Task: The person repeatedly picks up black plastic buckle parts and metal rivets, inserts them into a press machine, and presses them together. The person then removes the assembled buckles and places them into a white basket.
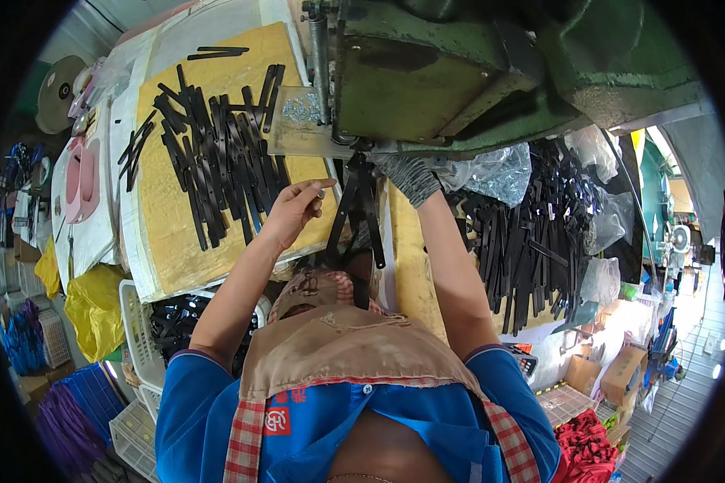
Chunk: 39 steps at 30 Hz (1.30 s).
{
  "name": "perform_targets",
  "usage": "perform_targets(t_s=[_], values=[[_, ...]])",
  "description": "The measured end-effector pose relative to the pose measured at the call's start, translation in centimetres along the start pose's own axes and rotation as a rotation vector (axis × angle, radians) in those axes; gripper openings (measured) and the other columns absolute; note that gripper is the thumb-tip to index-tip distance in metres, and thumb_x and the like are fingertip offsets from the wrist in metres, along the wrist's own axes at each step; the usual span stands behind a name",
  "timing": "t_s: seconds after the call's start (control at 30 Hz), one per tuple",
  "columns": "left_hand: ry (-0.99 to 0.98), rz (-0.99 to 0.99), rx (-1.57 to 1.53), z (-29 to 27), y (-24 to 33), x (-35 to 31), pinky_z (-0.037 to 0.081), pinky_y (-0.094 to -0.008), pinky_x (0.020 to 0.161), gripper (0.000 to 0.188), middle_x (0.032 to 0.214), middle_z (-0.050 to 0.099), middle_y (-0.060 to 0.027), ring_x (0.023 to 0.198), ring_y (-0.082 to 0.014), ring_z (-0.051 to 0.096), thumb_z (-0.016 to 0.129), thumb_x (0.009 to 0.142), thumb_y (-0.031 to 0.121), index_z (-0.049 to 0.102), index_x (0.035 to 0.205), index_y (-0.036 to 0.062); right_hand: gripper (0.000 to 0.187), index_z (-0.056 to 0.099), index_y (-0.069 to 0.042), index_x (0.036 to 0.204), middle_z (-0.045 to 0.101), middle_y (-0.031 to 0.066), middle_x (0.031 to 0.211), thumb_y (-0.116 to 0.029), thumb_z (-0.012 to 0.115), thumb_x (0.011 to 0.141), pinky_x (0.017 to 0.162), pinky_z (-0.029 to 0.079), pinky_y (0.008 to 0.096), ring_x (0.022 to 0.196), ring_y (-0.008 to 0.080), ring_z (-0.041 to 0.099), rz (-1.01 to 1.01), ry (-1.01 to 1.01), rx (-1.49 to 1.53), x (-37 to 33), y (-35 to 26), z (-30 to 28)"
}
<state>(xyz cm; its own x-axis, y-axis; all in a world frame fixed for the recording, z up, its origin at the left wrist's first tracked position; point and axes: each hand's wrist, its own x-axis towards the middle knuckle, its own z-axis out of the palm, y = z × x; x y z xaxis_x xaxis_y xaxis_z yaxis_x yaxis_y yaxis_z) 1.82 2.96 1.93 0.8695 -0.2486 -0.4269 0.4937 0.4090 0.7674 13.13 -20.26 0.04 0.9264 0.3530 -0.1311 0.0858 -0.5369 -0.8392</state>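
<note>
My left hand (296, 211), bare, is closed with a small silvery metal piece (321, 193) at its fingertips, to the left of the strips. In a grey knit glove, my right hand (411, 179) reaches under the green machine (435, 88). It grips the upper end of several black metal strips (367, 211), which fan downward in a narrow V. The machine partly hides the gloved fingertips. A clear tray (286, 143) of small silvery parts (302, 109) sits left of the machine's front.
Loose black strips (225, 153) pile on a yellow board (159, 266) at left. More black strips (524, 249) lie in a heap at right, beside clear plastic bags (499, 173). A white basket (141, 346) with black parts stands at lower left. The machine overhangs the work area.
</note>
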Motion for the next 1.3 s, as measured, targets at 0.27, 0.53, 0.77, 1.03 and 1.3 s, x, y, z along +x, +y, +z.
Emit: perform_targets(t_s=[0.27,0.53,0.77,1.03,1.3], values=[[0.097,0.367,0.259,2.3,2.6,2.7,0.049,-0.0273,0.074,0.026,0.085,0.066,-0.004,0.077,-0.0108,0.061,0.07,0.09,0.012,0.067,0.111,-0.003,0.036,0.059,-0.003,0.113,0.066,0.0093,0.093,-0.026,0.069,0.087,0.078,0.05,0.0374,0.087,0.0217,0.062,-0.431,0.303,-0.354,-1.0,-1.9,0.0],[0.1,0.615,0.578,4.5,2.1,6.3,0.047,-0.0259,0.06,0.017,0.071,0.062,-0.0022,0.064,-0.0078,0.058,0.078,0.079,0.007,0.065,0.085,-0.0026,0.03,0.058,-0.005,0.112,0.063,0.0109,0.093,-0.026,0.064,0.091,0.07,0.049,0.0367,0.083,0.0217,0.061,-0.145,0.187,-0.258,0.4,3.9,1.2],[0.317,1.127,1.002,3.5,-0.2,6.7,0.047,-0.0329,0.066,0.036,0.086,0.056,-0.0084,0.076,-0.022,0.058,0.082,0.074,0.013,0.063,0.1,-0.002,0.015,0.058,-0.006,0.103,0.062,0.0129,0.087,-0.02,0.052,0.1,0.054,0.049,0.0334,0.071,0.0223,0.059,0.185,0.135,1.377,-1.7,2.7,1.8],[-0.194,0.021,0.232,1.3,-6.5,2.1,0.043,-0.025,0.055,0.041,0.072,0.059,-0.0032,0.063,-0.0097,0.054,0.059,0.097,0.04,0.061,0.087,0.0001,0.018,0.058,-0.005,0.101,0.062,0.0118,0.089,-0.022,0.055,0.098,0.048,0.046,0.0345,0.072,0.0245,0.058,0.061,0.209,1.463,-1.6,3.8,2.3],[-0.289,-0.159,0.056,1.4,-6.6,1.8,0.041,-0.0284,0.046,0.041,0.062,0.056,-0.0028,0.047,-0.0132,0.051,0.05,0.103,0.032,0.066,0.104,-0.0063,0.023,0.058,-0.006,0.113,0.062,0.0063,0.094,-0.025,0.054,0.099,0.068,0.05,0.0348,0.075,0.0186,0.057,0.022,0.096,1.306,-5.2,4.4,0.4]])
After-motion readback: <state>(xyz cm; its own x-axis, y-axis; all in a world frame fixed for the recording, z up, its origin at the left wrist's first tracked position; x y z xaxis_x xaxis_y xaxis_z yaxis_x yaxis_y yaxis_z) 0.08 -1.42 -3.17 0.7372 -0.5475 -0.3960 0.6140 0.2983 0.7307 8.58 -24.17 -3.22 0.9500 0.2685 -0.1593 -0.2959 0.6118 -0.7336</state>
